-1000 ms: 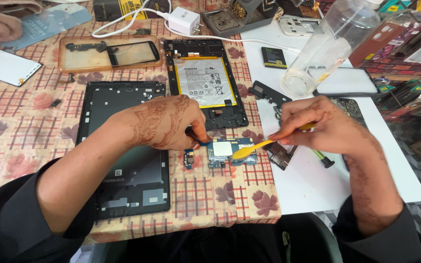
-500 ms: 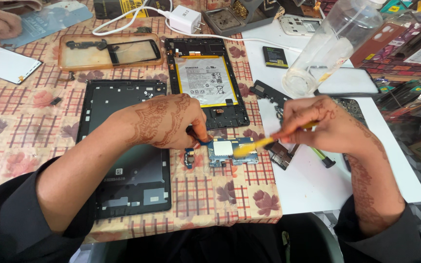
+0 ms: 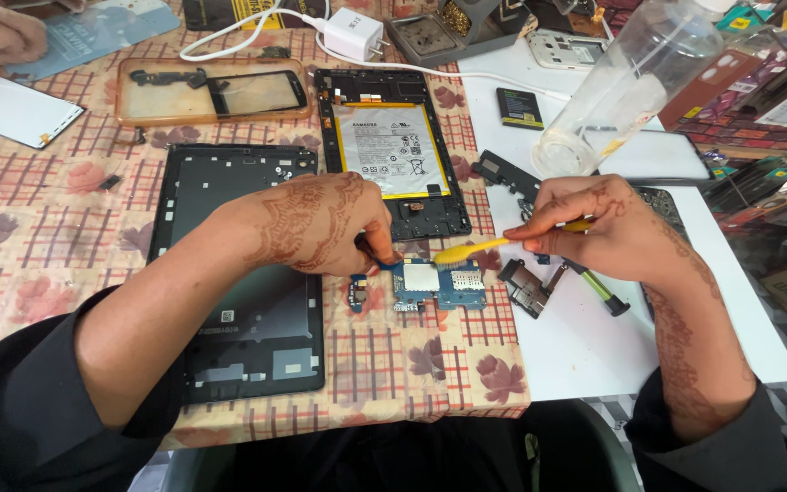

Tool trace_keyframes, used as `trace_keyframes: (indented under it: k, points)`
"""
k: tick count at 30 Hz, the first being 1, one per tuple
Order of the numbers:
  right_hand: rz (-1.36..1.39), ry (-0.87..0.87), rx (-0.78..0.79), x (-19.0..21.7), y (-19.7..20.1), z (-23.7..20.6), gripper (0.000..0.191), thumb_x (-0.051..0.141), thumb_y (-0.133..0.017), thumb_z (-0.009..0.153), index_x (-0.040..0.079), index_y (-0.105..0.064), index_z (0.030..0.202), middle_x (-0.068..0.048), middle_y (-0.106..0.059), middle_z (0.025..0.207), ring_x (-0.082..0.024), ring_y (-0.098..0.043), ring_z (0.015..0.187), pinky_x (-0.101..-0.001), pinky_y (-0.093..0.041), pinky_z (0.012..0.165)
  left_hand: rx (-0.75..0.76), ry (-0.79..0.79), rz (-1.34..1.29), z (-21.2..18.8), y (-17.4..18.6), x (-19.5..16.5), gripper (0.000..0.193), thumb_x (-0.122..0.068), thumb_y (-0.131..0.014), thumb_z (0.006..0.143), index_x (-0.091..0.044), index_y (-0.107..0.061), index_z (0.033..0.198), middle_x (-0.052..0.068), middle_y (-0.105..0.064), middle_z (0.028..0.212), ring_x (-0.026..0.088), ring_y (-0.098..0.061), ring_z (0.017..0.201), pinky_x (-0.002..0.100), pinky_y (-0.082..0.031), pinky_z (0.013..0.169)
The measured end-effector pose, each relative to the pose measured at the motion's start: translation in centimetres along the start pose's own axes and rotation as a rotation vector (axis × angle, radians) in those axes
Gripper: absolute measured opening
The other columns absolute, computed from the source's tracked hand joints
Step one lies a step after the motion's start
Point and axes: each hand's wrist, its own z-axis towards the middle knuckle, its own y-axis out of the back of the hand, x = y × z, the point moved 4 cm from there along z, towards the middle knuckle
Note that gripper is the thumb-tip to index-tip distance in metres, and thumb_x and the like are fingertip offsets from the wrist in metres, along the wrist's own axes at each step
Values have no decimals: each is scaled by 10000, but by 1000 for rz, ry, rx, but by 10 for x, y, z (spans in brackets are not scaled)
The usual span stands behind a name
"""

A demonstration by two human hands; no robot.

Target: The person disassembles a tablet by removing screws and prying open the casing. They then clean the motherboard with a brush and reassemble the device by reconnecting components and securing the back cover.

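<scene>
Now left hand [image 3: 321, 223] fingertips pin left edge of blue circuit board [image 3: 437, 284] flat on checked tablecloth [image 3: 384, 364]; right hand [image 3: 617, 228] fingers pinched on yellow brush [image 3: 471, 250], bristles at board top edge. Likely best: light short strokes, keep board pinned, avoid snagging small connectors

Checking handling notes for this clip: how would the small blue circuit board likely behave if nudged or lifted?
The blue circuit board looks thin and flat, so probably light and apt to slide on the tablecloth. The left hand pins its edge. Exposed components suggest it is fragile.
</scene>
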Motion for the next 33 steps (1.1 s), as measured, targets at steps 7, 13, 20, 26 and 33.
trace_keyframes:
  k: [7,13,20,26,33]
  points:
    - [44,55,-19,10,-19,5,292,-33,-824,742,119,-839,991,-9,-706,801,-93,-639,764,-255,-509,680,-62,19,53,-1,4,3,244,-217,-814,695,-201,-837,937,55,-792,916,224,-744,880,347,-560,811]
    - [73,28,32,12,-20,6,280,-31,-821,750,122,-842,983,3,-721,796,-96,-645,756,-252,-508,693,-42,32,13,-1,2,7,219,-225,-808,706,-168,-834,917,56,-799,893,212,-758,846,340,-572,781]
    - [58,-84,79,-1,7,-5,285,-72,-820,726,106,-864,945,-23,-713,785,-125,-630,732,-280,-495,658,-61,12,-12,-3,4,5,229,-243,-814,665,-125,-825,861,63,-793,797,206,-761,733,337,-574,702]
    - [119,42,124,4,-12,-2,334,-86,-805,703,118,-843,966,2,-735,843,-104,-681,780,-260,-545,685,-84,-4,28,-1,3,-3,204,-236,-808,659,-67,-792,772,110,-751,696,227,-735,640,360,-561,627]
    - [59,-89,116,-4,11,-5,266,-76,-814,679,86,-854,887,-16,-746,777,-130,-671,709,-286,-504,640,-65,-24,2,-2,4,-5,170,-202,-786,663,-39,-779,709,125,-728,638,227,-726,581,359,-550,586]
